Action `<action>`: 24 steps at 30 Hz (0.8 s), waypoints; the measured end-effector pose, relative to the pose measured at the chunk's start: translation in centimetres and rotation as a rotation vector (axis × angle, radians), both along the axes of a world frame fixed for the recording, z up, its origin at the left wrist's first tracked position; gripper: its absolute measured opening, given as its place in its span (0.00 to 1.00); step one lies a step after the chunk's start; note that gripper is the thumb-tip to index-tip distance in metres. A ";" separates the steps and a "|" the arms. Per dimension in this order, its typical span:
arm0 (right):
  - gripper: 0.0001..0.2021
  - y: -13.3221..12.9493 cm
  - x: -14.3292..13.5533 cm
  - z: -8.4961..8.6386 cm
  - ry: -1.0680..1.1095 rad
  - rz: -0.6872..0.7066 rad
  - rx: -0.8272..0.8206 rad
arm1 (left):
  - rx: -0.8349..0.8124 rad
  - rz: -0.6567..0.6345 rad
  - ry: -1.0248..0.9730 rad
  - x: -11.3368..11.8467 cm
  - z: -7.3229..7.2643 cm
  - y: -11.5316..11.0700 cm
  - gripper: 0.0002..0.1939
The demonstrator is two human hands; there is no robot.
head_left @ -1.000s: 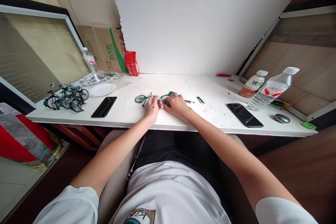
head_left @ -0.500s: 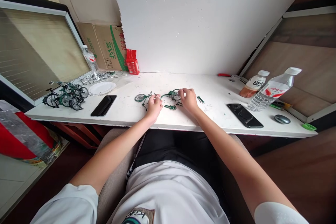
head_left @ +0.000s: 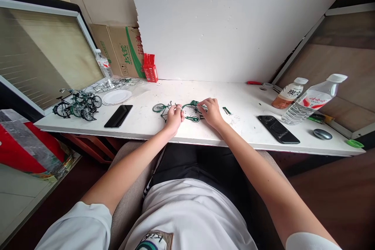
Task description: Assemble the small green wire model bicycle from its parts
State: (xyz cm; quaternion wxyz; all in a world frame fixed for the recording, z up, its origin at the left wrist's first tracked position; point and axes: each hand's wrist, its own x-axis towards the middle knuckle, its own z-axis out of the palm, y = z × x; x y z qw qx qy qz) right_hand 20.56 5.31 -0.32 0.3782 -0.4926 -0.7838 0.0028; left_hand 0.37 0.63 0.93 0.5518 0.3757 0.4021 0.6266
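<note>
My left hand (head_left: 175,120) is closed on a small model bicycle frame, part of which its fingers hide. The frame's front wheel (head_left: 159,108), black-spoked with a green fender, sticks out to the left. My right hand (head_left: 211,111) pinches at a rear wheel piece with a green fender (head_left: 191,103); its fingers cover most of the wheel. Between the hands, a green chain-guard-like part (head_left: 192,118) lies flat on the white table (head_left: 243,103). Right of my right hand lies a thin dark green strip (head_left: 226,111).
Several assembled model bicycles (head_left: 77,104) cluster at the left, near white plates (head_left: 117,97) and a phone (head_left: 118,116). Another phone (head_left: 278,129), a mouse (head_left: 322,134) and two bottles (head_left: 315,99) stand or lie right. Behind are a cardboard box (head_left: 123,49) and a white board (head_left: 234,23).
My right hand has shifted slightly over the rear wheel, which is now more covered by the fingers. My left hand keeps its hold. The whole view has moved a little.
</note>
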 end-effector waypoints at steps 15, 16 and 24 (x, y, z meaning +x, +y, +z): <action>0.16 -1.7 -1.7 1.1 -0.513 0.128 0.082 | 0.026 -0.062 0.071 0.1 -0.5 0.2 0.05; 0.15 -1.8 -1.8 1.2 -0.528 0.125 0.077 | 0.037 -0.071 0.084 0.1 -0.6 0.2 0.06; 0.14 -1.6 -2.0 0.9 -0.553 0.074 0.063 | 0.136 -0.144 0.229 0.0 -1.6 0.4 0.08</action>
